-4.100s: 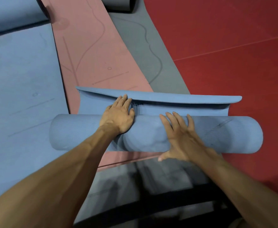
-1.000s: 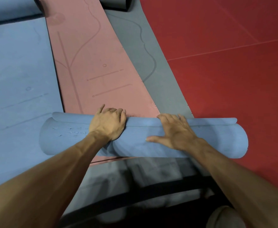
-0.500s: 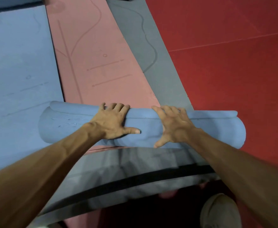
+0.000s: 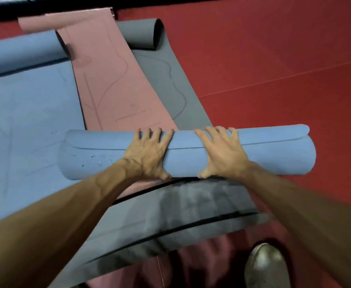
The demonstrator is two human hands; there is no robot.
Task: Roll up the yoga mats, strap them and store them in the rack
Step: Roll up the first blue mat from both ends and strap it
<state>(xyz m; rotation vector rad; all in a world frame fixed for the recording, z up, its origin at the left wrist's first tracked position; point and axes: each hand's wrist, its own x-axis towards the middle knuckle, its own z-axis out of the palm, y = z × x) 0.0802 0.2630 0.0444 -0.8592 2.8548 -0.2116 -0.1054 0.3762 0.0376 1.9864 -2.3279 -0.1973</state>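
At 9 o'clock a blue mat point(image 4: 29, 113) lies flat, its far end curled at 10 o'clock. The pink mat point(image 4: 112, 84) runs toward 12 o'clock beside it, and the grey mat point(image 4: 168, 80) lies next over, also curled at its far end.

Across all three sits the roll point(image 4: 274, 156), a blue mat now fully wound. Four seconds ago a loose flap still lay ahead of it. That flap has since been taken up, and its edge now shows as a seam along the top.

The left hand point(image 4: 147, 154) grips the roll near the middle, fingers hooked over the far side and thumb tucked under the near side. Half a second ago the thumb lay out flat on top. The right hand point(image 4: 222, 154) has changed the same way and holds the roll just beside the left.

The roll's right end reaches over the red floor point(image 4: 274, 59) at 3 o'clock. A shoe point(image 4: 266, 267) shows at 5 o'clock.

Rolling looks finished for this mat, and the new grip suggests a lift or a squeeze before strapping. No strap or rack is in view. Three mats remain unrolled.
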